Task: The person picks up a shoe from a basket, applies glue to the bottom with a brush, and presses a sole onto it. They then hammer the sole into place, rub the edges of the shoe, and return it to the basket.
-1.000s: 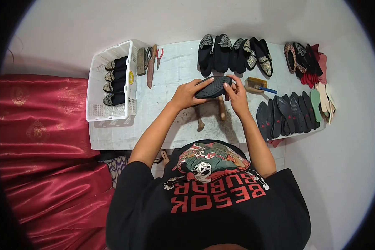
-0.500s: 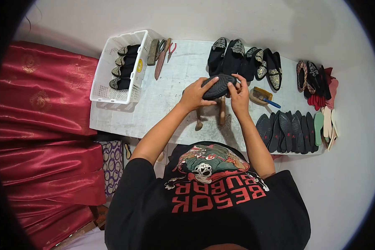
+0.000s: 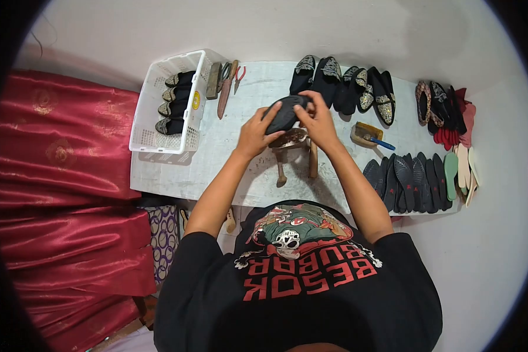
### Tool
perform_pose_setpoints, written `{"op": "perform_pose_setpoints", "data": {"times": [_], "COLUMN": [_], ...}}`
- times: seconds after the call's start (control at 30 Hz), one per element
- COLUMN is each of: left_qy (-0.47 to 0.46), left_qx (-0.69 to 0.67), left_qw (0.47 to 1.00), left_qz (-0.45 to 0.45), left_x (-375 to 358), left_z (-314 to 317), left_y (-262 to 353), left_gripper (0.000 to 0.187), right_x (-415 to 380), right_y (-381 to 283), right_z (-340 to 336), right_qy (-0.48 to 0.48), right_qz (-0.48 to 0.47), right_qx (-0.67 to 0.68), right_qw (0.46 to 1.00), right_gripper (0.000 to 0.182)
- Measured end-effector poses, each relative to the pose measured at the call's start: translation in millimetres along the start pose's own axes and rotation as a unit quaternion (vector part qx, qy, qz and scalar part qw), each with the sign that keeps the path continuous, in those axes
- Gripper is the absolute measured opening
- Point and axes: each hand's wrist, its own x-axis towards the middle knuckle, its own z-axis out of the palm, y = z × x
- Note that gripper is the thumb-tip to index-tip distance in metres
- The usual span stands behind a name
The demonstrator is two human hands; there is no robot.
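A black shoe [image 3: 284, 115] is held up over the worktable, its ridged sole towards me. My left hand [image 3: 254, 132] grips it by the left edge, thumb below and fingers above. My right hand [image 3: 319, 122] is closed round its other end, with the thumb pressed on the sole. Right under the shoe is a worn metal piece [image 3: 290, 141], partly hidden by it. A metal stem with a rounded end [image 3: 281, 173] points from there towards me. Beside it lies a wooden handle [image 3: 313, 161], its upper end hidden behind my right hand.
A white basket [image 3: 193, 126] with several shoes stands on the left, near pliers [image 3: 239, 78] and a knife [image 3: 224, 100]. Decorated shoes [image 3: 325, 82] line the back. On the right are a glue tub [image 3: 364, 132] with a blue-handled brush [image 3: 382, 143] and black soles [image 3: 403, 179].
Both hands have moved the shoe left and slightly up, tilting its sole. More of the metal piece beneath now shows.
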Motion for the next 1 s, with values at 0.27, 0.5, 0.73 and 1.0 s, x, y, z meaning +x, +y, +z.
{"op": "perform_pose_setpoints", "data": {"times": [0.27,0.5,0.73,1.0], "left_qy": [0.059,0.303,0.197,0.185], "left_qx": [-0.183,-0.745,-0.833,-0.841], "left_qw": [0.977,0.523,0.45,0.423], "left_qz": [-0.096,-0.282,-0.254,-0.283], "left_x": [-58,-69,-75,-72], "left_z": [-16,-17,20,51], "left_y": [-61,-53,-34,-24], "left_gripper": [0.064,0.084,0.09,0.097], "right_x": [-10,-40,-87,-103], "right_y": [-2,11,9,6], "right_z": [32,58,97,77], "right_qy": [-0.185,-0.211,-0.219,-0.156], "right_qz": [0.103,0.222,0.358,0.298], "right_qx": [0.075,0.011,0.211,0.168], "right_qw": [0.974,0.952,0.883,0.926], "right_gripper": [0.047,0.058,0.067,0.068]}}
